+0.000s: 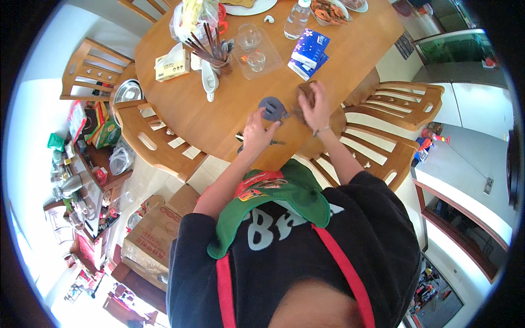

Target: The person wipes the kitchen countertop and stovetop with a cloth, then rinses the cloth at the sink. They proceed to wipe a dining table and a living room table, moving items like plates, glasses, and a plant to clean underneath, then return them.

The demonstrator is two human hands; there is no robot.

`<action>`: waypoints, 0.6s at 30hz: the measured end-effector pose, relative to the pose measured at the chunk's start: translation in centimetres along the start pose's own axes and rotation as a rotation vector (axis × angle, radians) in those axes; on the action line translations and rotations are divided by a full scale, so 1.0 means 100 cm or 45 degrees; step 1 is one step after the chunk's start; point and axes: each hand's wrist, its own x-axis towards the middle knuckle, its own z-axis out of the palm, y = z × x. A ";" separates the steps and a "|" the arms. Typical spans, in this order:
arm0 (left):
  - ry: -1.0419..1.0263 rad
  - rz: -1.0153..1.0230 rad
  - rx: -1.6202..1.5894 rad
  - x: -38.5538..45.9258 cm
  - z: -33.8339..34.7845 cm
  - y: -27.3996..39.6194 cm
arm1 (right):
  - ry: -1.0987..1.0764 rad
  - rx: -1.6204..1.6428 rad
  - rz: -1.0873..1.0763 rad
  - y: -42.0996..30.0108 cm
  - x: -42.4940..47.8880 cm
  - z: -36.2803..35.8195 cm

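Observation:
My left hand (pixel 258 130) is at the near part of the wooden table (pixel 238 92), its fingertips at the edge of a dark grey, round-ended flat object (pixel 272 109). Whether it grips that object I cannot tell. Right of it, my right hand (pixel 316 106) lies over a brown object (pixel 305 91), slightly blurred; its kind is unclear and the hand covers part of it. Small dark items (pixel 240 137) lie partly hidden behind my left wrist. Beyond my right hand are blue tissue packs (pixel 309 51).
Farther back stand a cup of chopsticks (pixel 221 63), a tissue box (pixel 173 67), a white sauce boat (pixel 210 82), a plastic tray with glass lids or cups (pixel 268 67), a clear bottle (pixel 297 20) and a bowl of shrimp (pixel 328 14). Wooden chairs (pixel 158 141) surround the table.

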 end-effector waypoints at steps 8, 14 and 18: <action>0.008 -0.172 -0.301 0.029 -0.044 0.022 | -0.207 -0.473 -0.297 0.001 -0.007 0.062; -0.006 -0.365 -0.215 0.033 -0.085 0.026 | -0.724 0.139 -0.566 -0.040 -0.026 0.124; -0.015 -0.470 -0.388 0.037 -0.058 0.005 | -0.578 0.027 -0.646 -0.024 -0.011 0.072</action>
